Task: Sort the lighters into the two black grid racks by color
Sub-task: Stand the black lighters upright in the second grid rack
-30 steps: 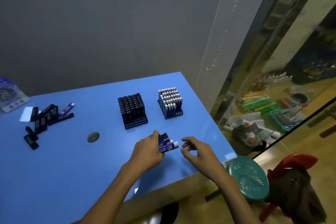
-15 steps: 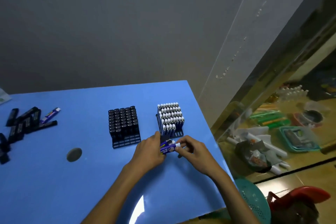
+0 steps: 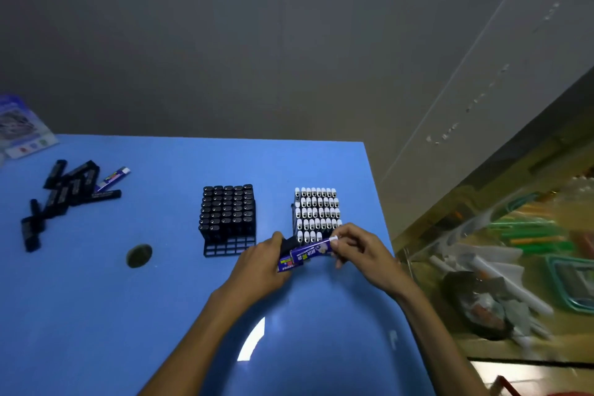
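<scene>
l hand [image 3: 257, 270] is gripping a small bunch of lighters [image 3: 291, 259], fingers curled round them, at least one black and a couple blue, just in front of the two racks near the table's [image 3: 160, 315] right edge. r hand [image 3: 360, 251] is now pinching the white tip of the top blue lighter [image 3: 313, 251] w/ thumb and fingertips; a sec ago it was hovering spread beside the bunch, half a sec ago it was closing in. so the pull-out is prob starting, and this one should be going to the blue rack [image 3: 316, 214], which is sitting right behind the hands, nearly full, only its front row showing gaps. the black rack [image 3: 228, 219] to its left is also mostly full, front rows still open. a loose pile [image 3: 64, 193] of black lighters plus one blue one [image 3: 114, 175] is waiting by the left edge, well apart, so sorting isn't nearly done. a dark round spot [image 3: 139, 255] is lying between pile and racks, can't tell what.
</scene>
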{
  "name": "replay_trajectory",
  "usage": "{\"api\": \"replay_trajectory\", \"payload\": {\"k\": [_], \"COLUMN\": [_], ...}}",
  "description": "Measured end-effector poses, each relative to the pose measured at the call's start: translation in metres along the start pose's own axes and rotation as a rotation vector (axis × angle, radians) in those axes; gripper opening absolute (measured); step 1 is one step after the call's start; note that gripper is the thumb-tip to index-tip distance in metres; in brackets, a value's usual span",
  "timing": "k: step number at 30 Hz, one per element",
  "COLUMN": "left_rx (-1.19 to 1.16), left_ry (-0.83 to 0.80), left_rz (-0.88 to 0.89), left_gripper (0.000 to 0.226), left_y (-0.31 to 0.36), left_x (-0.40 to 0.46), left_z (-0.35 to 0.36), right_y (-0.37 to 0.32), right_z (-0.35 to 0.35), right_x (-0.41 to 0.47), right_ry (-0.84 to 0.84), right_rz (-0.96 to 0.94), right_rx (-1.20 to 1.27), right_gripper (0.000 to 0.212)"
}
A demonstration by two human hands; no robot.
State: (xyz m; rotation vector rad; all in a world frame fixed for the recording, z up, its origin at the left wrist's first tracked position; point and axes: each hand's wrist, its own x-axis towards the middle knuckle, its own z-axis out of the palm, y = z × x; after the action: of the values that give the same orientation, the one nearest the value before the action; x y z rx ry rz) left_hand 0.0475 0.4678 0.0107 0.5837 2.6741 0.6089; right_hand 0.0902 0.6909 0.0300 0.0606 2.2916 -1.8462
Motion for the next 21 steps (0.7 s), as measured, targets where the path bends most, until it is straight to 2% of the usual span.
{"api": "replay_trajectory", "payload": {"k": [4,12,21], "left_rx": [-0.011,-0.031,-0.016], "left_ry": [0.037,0.125,0.155], "left_rz": [-0.081,-0.219,-0.270], "left_gripper": [0.032,0.031,0.033], "left_y": [0.005,0.011,0.019], "left_x": [-0.005,-0.019,-0.031], "left_z": [0.000,0.005,0.007], "right_y": [0.004,0.021,0.029], "right_z": [-0.020,-0.043,-0.039], "right_x": [0.000,0.000,0.006], "right_ry": [-0.005,0.054,0.107], "right_rz": [0.000,-0.021,-0.033], "right_rx": [-0.002,-0.218,-0.355], "right_gripper": [0.009,0.008,0.002]}}
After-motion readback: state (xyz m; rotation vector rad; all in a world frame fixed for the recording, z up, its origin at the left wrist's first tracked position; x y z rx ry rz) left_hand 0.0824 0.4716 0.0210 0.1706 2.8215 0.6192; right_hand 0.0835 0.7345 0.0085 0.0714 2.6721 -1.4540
